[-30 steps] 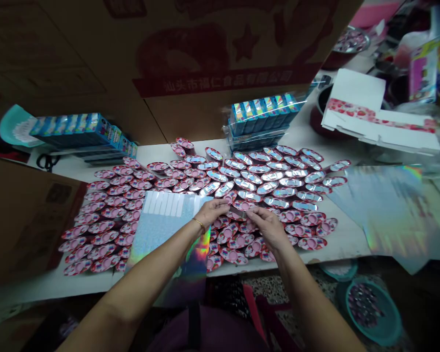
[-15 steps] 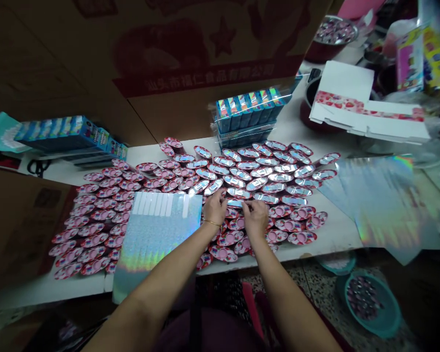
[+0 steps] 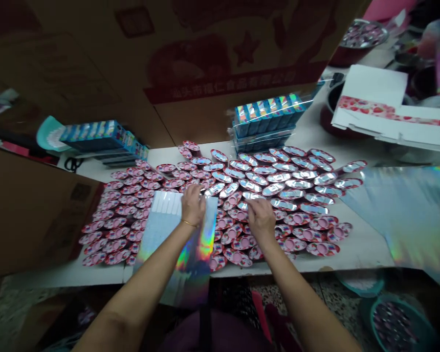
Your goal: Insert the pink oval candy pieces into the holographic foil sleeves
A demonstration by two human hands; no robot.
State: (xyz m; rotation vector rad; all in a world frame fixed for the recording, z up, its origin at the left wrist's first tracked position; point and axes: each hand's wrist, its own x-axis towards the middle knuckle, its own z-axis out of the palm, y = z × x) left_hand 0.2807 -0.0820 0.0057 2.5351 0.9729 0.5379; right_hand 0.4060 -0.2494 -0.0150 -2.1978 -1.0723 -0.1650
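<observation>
My left hand [image 3: 192, 204] lies over the upper right part of a shiny holographic sticker sheet [image 3: 156, 234], fingers curled together at its top edge; what they pinch is hidden. Several pale strips show where stickers are off the sheet. My right hand [image 3: 262, 217] is bent over the rows of oval containers, its fingertips closed at the right end of a silver sticker [image 3: 243, 206] lying on one container's top. Around it stand many red-and-pink oval containers [image 3: 238, 256]. Those toward the back right bear silver stickers [image 3: 274, 189]; the left ones [image 3: 117, 237] show pink tops.
A large cardboard box [image 3: 190, 120] walls off the back. Wrapped blue boxes [image 3: 267, 122] stand behind the containers, with more blue boxes [image 3: 95, 137] at left. Further holographic sheets [image 3: 418, 210] hang over the right table edge. A teal basin [image 3: 377, 318] sits on the floor.
My left hand has left the silver sticker on the container and moved left onto the sticker sheet. My right hand stays by that sticker. The whole view has shifted somewhat.
</observation>
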